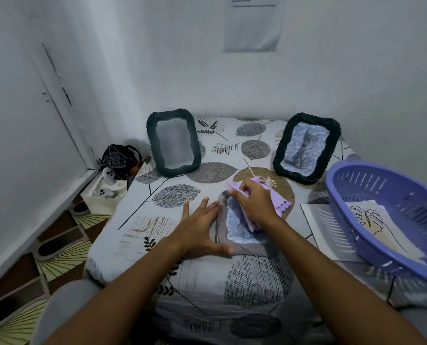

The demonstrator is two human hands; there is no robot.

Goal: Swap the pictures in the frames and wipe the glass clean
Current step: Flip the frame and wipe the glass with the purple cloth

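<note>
A grey frame (242, 247) with a bluish picture lies flat on the leaf-patterned table (157, 220) in front of me. My left hand (202, 230) lies flat against its left edge, fingers straight and thumb along the near rim. My right hand (254, 202) grips a lilac cloth (277, 197) and presses it onto the frame's glass. Two dark frames stand against the back wall: the left one (173, 143) shows only a blank grey pane, the right one (307, 148) holds a cat picture.
A purple plastic basket (371, 195) sits at the right with a leaf line drawing (379, 225) inside, resting over a sheet of paper (319, 227). A small white box (102, 192) with toys stands on the floor at the left.
</note>
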